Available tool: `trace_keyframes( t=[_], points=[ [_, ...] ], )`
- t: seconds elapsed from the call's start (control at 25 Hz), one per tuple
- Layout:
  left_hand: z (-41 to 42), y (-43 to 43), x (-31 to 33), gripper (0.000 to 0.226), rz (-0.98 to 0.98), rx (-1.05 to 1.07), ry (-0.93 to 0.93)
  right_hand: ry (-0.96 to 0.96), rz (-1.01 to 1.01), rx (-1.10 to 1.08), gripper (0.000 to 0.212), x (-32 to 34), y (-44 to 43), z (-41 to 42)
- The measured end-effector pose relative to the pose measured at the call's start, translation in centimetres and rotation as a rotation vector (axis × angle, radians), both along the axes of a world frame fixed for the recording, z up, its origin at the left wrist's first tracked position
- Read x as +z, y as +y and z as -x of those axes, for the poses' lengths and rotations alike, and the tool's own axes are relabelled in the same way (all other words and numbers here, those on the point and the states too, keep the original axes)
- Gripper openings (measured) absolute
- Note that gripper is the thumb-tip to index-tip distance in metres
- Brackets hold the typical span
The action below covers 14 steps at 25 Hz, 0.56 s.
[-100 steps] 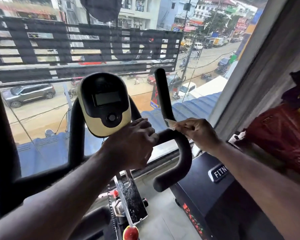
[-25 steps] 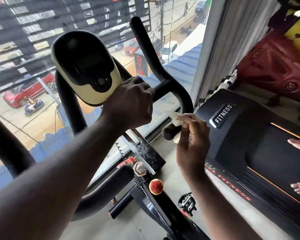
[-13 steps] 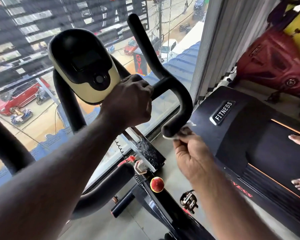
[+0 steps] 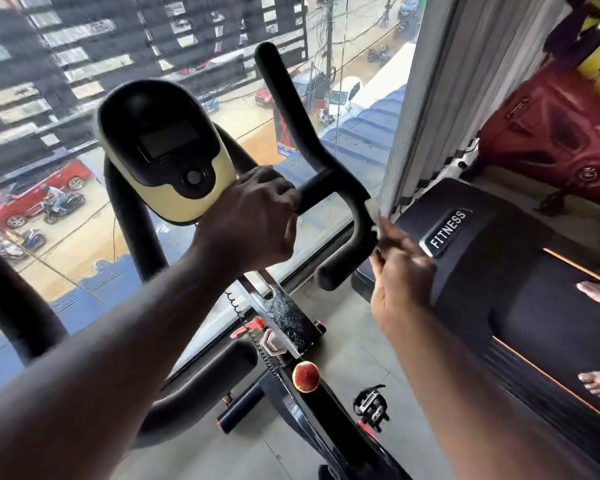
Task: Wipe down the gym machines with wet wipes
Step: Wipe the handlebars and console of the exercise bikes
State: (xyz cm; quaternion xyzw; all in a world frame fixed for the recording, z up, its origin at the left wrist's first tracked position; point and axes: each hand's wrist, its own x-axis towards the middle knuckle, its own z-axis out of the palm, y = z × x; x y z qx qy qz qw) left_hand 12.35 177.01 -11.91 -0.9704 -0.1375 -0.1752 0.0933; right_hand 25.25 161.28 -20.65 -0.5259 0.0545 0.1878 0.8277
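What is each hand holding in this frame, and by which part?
The left hand grips the bike handlebar on its crossbar, beside the console. The right hand pinches a white wipe at its lower end.

Place: I see an upper-floor gym.
Near: exercise bike handlebar [image 4: 312, 140] and its console [image 4: 167, 150].
Right: treadmill [image 4: 499, 271] marked FITNESS.
Far: I look through a window [image 4: 66, 244] onto a street with cars below.
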Motion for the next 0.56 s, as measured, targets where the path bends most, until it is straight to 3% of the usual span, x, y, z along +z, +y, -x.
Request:
trace_keyframes(
  t=[0.08,0.16,0.36,0.56],
  points=[
    [-0.1,0.0,0.2,0.026,0.004,-0.001,0.004,-0.515,0.332,0.009,0.035,-1.8,-2.0,1.2],
    [-0.3,-0.1,0.2,0.026,-0.002,0.003,0.006,-0.861,0.507,-0.024,0.036,-2.4,-1.1,-2.1],
    [-0.3,0.0,0.0,0.030,-0.012,0.013,0.017,-1.241,0.574,0.252,0.038,0.1,0.8,-7.1],
    [-0.1,0.1,0.1,0.032,-0.011,0.018,0.018,-1.836,0.596,0.577,0.051,-0.3,-2.6,-7.7]
  ],
)
